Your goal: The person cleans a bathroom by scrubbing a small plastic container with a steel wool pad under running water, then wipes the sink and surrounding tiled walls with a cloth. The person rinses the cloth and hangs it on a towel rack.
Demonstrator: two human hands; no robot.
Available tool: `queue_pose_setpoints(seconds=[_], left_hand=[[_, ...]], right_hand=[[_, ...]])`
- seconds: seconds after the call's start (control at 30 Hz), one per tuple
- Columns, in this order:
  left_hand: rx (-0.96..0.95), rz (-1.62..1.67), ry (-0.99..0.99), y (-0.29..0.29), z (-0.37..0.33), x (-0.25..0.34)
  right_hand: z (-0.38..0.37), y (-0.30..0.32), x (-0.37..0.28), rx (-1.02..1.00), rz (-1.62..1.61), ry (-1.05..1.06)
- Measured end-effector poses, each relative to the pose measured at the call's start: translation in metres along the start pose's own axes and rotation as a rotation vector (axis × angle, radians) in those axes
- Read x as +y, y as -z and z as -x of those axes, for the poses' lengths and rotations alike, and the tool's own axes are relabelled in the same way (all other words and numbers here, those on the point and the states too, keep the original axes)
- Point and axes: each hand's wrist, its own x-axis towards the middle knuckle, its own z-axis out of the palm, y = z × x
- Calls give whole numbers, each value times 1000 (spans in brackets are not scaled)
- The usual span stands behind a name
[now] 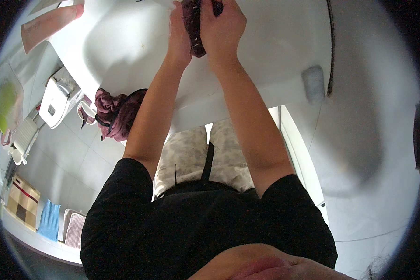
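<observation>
Both my arms stretch out over a white washbasin [261, 70], and my hands meet near its far middle. My left hand [177, 39] is closed on the left side of a dark maroon cloth [197, 44], which looks bunched and has pale stitch-like marks along it. My right hand [224, 30] wraps round the same cloth from the other side, its fingers curled. The cloth's far end runs out of the picture. On the basin's near left edge lies a crumpled maroon garment [119, 112] with black straps, beside my left forearm.
A pinkish tube [49, 28] stands at the far left of the basin. A grey translucent block-like object [314, 83] sits at its right edge. To the left are a white toilet [56, 105], a hanging blue towel [50, 220] and a checked towel [22, 201].
</observation>
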Motion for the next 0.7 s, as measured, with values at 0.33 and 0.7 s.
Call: queue_pose_setpoints(seconds=[0.33,0.7], left_hand=[[-30,-130,-174,13,-10,-8],[-302,87,-132,-4,-3,27]], right_hand=[[13,-3,-5,146,-95,67],[15,-3,-2,-184,-89,210]])
